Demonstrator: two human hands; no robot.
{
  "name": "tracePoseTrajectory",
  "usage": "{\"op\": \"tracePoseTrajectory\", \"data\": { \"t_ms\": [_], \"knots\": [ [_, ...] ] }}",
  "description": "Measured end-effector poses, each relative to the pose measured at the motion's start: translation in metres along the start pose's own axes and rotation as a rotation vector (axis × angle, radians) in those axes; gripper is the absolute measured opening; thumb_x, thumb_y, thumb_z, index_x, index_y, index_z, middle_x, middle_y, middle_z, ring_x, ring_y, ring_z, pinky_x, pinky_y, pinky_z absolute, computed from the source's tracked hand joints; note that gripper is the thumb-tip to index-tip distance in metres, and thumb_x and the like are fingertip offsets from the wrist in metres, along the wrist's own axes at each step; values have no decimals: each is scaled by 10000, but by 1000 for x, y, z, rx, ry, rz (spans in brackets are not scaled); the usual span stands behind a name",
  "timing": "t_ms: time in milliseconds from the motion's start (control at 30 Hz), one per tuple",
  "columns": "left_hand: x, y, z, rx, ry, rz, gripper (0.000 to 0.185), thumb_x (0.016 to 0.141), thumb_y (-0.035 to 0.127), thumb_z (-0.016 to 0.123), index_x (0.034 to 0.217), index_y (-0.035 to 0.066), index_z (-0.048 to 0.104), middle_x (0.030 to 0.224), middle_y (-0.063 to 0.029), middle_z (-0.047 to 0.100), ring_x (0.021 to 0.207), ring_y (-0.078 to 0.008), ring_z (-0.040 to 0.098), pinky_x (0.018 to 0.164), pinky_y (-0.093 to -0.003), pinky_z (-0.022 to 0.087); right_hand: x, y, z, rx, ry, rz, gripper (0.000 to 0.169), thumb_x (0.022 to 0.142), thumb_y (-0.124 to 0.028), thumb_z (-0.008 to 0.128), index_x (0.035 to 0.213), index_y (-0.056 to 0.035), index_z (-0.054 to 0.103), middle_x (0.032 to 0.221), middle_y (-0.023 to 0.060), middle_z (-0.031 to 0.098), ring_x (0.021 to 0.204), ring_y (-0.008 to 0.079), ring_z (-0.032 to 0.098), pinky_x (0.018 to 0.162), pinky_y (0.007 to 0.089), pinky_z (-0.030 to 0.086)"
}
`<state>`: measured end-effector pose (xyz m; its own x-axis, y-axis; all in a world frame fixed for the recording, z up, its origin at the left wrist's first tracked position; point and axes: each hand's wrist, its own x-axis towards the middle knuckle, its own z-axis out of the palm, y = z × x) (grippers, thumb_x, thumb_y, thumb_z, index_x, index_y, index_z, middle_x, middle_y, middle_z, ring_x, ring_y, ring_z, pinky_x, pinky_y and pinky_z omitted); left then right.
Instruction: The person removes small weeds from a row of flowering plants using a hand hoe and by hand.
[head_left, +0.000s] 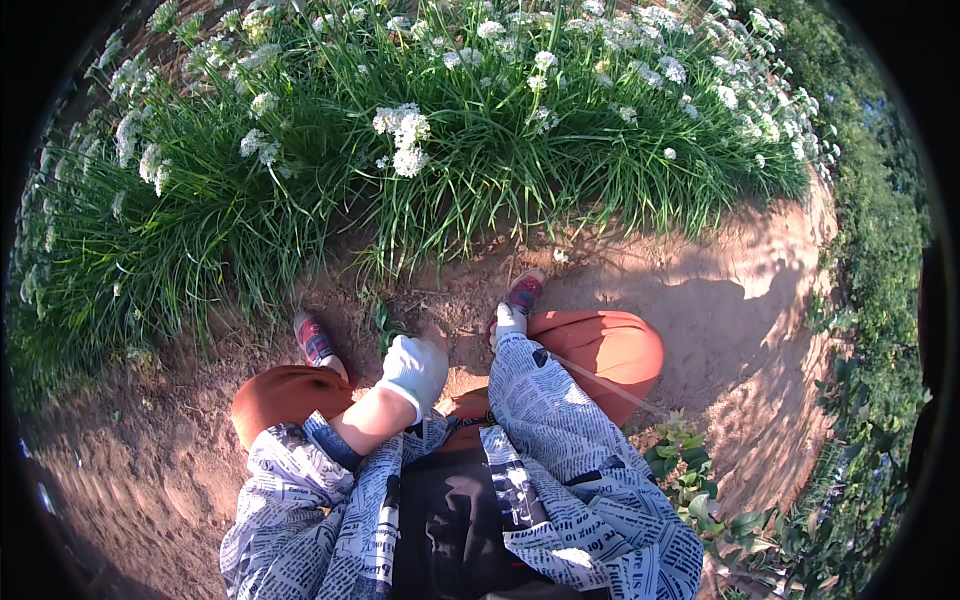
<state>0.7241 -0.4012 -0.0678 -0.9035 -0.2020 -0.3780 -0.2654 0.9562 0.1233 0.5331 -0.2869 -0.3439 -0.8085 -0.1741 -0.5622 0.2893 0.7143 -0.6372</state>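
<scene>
My left hand (417, 370), in a white knit glove, is curled in front of my lap between my knees; whether its fingers hold anything is hidden. Beyond it some green leaves (387, 324) lie on the soil. My right hand (510, 321), also gloved in white, reaches down beside my right shoe (526, 289); its fingers are mostly out of sight. The left shoe (312, 337), of patterned red and blue cloth, rests on the ground. Ahead stand green plants with long narrow leaves (465, 165) and white flower heads (409, 135).
Bare brown soil (150, 465) surrounds my feet, with shadows at the right. A single white flower (560, 256) lies near the bed's edge. Leafy low plants (690, 465) grow beside my right side, and dense greenery (877, 225) borders the far right.
</scene>
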Motion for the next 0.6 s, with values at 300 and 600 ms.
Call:
{"op": "tracePoseTrajectory", "data": {
  "t_ms": [300, 600],
  "knots": [
    [0, 0, -3, -55, -9, -36, 131, 736, 108, 564, 800, 87, 675, 825, -89, 647, 785, -246, 643, 635, -359, 502, -28, -81, -41, 229, -46, 108, 560, 882, -471, 408, 1064, 38, 555, 1083, 294, 535, 997, 412, 506, 886, 433, 398],
    [2, -4, 4, -31, -9, -1, 104, 725, 130, 585, 786, 96, 662, 797, -85, 637, 755, -233, 631, 635, -339, 461, -66, -80, -27, -16, -16, 47, 508, 869, -450, 445, 1038, 15, 561, 1032, 274, 559, 948, 407, 528, 843, 438, 409]
  ]
}}
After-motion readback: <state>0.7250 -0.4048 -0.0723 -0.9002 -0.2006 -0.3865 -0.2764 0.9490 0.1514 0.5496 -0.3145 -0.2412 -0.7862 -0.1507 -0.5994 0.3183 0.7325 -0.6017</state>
